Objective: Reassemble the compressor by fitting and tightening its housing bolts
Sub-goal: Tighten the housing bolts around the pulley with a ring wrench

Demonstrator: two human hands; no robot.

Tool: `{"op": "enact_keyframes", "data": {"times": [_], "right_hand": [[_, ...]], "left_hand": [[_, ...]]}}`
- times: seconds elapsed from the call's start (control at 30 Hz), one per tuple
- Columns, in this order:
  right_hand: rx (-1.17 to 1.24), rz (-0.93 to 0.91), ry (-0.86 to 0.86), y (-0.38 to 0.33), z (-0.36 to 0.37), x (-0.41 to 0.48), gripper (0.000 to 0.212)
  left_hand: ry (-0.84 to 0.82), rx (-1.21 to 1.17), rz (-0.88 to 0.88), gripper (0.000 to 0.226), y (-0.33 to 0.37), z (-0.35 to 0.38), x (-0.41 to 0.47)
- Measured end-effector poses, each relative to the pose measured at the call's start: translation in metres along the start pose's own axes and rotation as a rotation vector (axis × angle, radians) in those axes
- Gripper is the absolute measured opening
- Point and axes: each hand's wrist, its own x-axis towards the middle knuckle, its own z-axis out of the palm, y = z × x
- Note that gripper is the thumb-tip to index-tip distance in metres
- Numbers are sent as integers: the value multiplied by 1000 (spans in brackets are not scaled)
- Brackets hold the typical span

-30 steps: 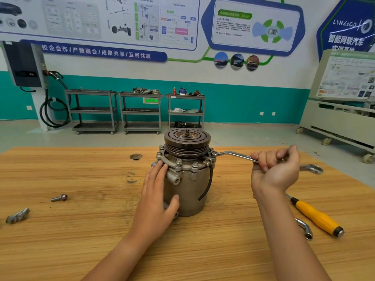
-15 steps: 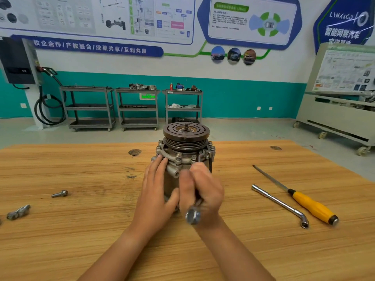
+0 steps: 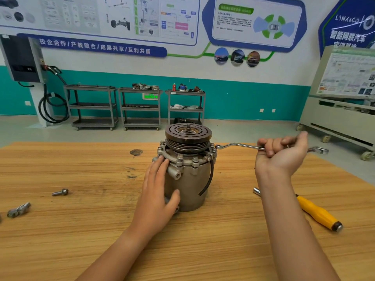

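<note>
A grey metal compressor (image 3: 190,179) stands upright on the wooden table (image 3: 81,230), with a dark grooved pulley on top and several bolts around its flange. My left hand (image 3: 157,191) lies flat against the housing's left side, fingers straight, thumb at the front. My right hand (image 3: 281,154) grips the shaft of a silver offset ring wrench (image 3: 237,146). The wrench's ring end sits on a bolt at the flange's right edge. A loose bolt (image 3: 60,192) lies on the table to the left.
A yellow-handled screwdriver (image 3: 318,212) and the end of a metal bar (image 3: 256,191) lie right of the compressor, partly behind my right forearm. A small metal fitting (image 3: 18,209) sits near the left edge. Shelving carts and a wheeled cabinet stand beyond the table.
Half a second ago my right hand held the wrench in front of the compressor; it has swung back out to the right, with the ring end on the right flange bolt. My left hand stays on the housing.
</note>
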Motion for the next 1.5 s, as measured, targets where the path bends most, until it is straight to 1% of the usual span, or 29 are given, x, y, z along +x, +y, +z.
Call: {"op": "enact_keyframes", "data": {"times": [0.17,0.37,0.43,0.57,0.63,0.73,0.77,0.9,0.97,1.0,1.03,1.07,1.1,1.13,1.17,1.23,1.27,1.3,1.37,1.4,1.47,1.5], "right_hand": [[35,93,-34,5,-8,4,49],[-22,144,-115,1,-10,12,62],[-58,142,-130,1,-8,15,60],[-121,117,-119,0,-16,10,47],[-150,35,-123,4,-25,-5,47],[-295,-206,-220,18,-31,-38,52],[-361,-282,-262,24,-31,-49,51],[-611,-567,-508,49,-30,-85,32],[-752,-777,-662,66,-26,-96,35],[-816,-866,-712,76,-23,-100,38],[-872,-926,-732,85,-18,-104,41],[-922,-964,-730,92,-11,-108,42],[-970,-982,-716,98,-5,-111,44],[-1010,-993,-693,103,0,-113,44],[-1029,-1002,-670,104,4,-113,45],[-978,-1009,-618,94,8,-112,47],[-897,-974,-607,84,9,-111,48],[-769,-895,-608,72,12,-111,49],[-388,-643,-623,39,21,-112,45],[-211,-553,-614,23,24,-109,46],[25,-482,-571,-3,24,-92,58],[96,-435,-524,-15,24,-80,61]], "left_hand": [[7,6,1,76,-1,1,0],[11,2,4,77,-2,1,0],[12,4,8,77,-2,1,0],[16,7,-1,78,-2,2,0],[18,6,2,77,-2,1,-1],[19,2,1,77,-3,2,0],[13,0,-3,76,-2,2,0],[24,-3,9,77,-4,3,-1],[31,-24,30,71,-6,3,1],[16,-52,27,61,-5,3,3],[3,-95,11,54,-3,4,5],[20,-143,-7,59,1,4,6],[59,-176,-21,69,4,4,7],[89,-165,-40,76,4,3,8],[96,-156,-48,78,3,2,8],[46,-119,-19,66,-2,3,7],[23,-89,8,62,-3,3,5],[24,-55,23,66,-4,3,4],[40,-1,21,77,-3,2,1],[35,10,15,78,-1,2,0],[32,4,13,78,0,1,-1],[29,2,12,77,0,1,0]]}}
